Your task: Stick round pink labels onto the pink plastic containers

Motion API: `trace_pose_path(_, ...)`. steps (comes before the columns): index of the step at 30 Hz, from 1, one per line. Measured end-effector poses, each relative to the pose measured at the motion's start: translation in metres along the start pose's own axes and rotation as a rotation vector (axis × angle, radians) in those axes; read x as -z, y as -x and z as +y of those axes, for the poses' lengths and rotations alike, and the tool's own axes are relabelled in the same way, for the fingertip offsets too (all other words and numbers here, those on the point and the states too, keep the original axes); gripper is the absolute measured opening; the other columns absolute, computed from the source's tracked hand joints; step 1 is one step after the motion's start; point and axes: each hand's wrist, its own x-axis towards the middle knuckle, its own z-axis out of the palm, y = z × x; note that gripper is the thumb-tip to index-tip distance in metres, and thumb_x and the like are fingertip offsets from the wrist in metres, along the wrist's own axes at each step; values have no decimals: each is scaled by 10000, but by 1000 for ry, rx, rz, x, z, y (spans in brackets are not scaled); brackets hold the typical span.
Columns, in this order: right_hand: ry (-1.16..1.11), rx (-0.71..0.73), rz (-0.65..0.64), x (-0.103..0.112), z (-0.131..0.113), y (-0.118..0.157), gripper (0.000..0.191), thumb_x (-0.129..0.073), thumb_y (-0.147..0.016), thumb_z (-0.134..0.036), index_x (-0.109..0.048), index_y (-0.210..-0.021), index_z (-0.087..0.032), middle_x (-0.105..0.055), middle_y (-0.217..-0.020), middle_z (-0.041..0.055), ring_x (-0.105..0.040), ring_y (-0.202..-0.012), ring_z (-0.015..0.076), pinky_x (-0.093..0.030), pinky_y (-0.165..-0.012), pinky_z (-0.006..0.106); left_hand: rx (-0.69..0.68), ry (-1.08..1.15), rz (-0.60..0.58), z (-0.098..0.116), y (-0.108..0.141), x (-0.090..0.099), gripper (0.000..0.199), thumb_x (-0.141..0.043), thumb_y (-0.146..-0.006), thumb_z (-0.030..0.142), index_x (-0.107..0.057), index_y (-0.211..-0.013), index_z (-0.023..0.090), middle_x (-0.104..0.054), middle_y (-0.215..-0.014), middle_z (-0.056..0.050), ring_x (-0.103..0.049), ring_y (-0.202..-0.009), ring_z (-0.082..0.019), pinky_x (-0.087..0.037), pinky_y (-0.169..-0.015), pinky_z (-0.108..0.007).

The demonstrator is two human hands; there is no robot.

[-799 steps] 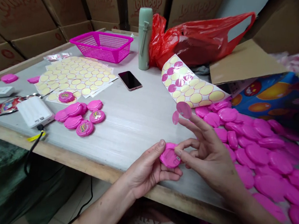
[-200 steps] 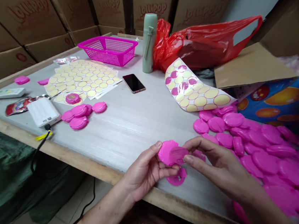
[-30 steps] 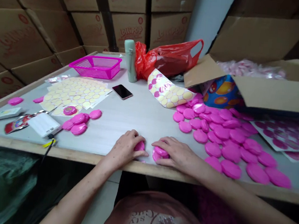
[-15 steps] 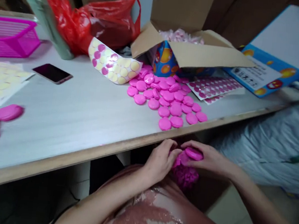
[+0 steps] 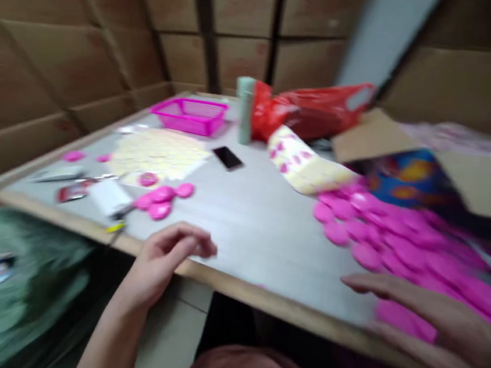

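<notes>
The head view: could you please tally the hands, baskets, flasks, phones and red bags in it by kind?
Hands: 2 (left hand, right hand)
Basket: 1
Flask: 1
Phone: 1
Red bag: 1
Total: 6, leaving out the pink cases, too blurred and overlapped to count.

The left hand (image 5: 167, 258) is loosely curled at the table (image 5: 258, 232) edge, the right hand (image 5: 445, 322) (badly blurred) spread by the pink cases (image 5: 366, 255).
</notes>
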Motion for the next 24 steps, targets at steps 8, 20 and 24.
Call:
trace_pose_path(8,100,474,-351,-137,-54,-262,332,-585,-958,-393,-690,-1253,-281,-745,-1217,85,-724,-1069,297,-612,-876,460,-4,-743,510,-74,-74,85,650,-755,-772,347,-535,-1362,186,-547,-1415,-170,-467,-1356,-346,-341,-1143,-524)
trace_pose_path(20,86,623,-494,-193,-60,-275,397,-746,-856,-395,-664,-1212,-239,-708,-1188,82,-673,-1087,263,-563,-944,450,-102,-840,119,-63,-56,6,395,-659,-842,215,-584,-1228,247,-600,-1206,-99,-574,-1072,-272,-496,-898,-421)
trace_pose_path(24,84,492,-573,-115,-11,-192,537,-799,-726,-323,-657,-1217,-489,-766,-1116,-12,-745,-1017,239,-638,-825,320,-151,-761,-266,-57,-38,-58,597,-831,-693,399,-611,-1221,228,-625,-1145,-129,-600,-970,-325,-518,-792,-457)
